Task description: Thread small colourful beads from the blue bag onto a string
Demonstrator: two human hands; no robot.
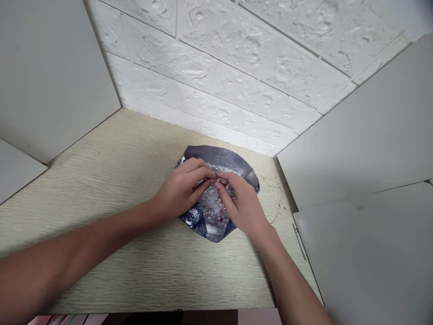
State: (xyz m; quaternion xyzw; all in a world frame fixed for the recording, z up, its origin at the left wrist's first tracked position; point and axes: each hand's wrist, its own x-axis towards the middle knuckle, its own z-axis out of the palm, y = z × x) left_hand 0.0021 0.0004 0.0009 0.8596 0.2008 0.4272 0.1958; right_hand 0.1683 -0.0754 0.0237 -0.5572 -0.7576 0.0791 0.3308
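Note:
An opened bag with a silvery inner side and dark blue outer patches (219, 155) lies spread on the tabletop. Inside it is a heap of small shiny beads (214, 205), clear, white, pink and purple. My left hand (181, 185) comes in from the left, over the bag, with thumb and fingers pinched together. From the right, my right hand (243, 198) meets it fingertip to fingertip above the beads, also in a pinch. Whatever sits between the fingertips is too small and too covered to name.
Thin loose thread (280, 194) curls on the table (142, 257) to the right of the bag. A white brick-patterned wall (216, 85) closes off the back. White panels stand at the left (54, 67) and right (365, 126). The table's front edge runs along the bottom.

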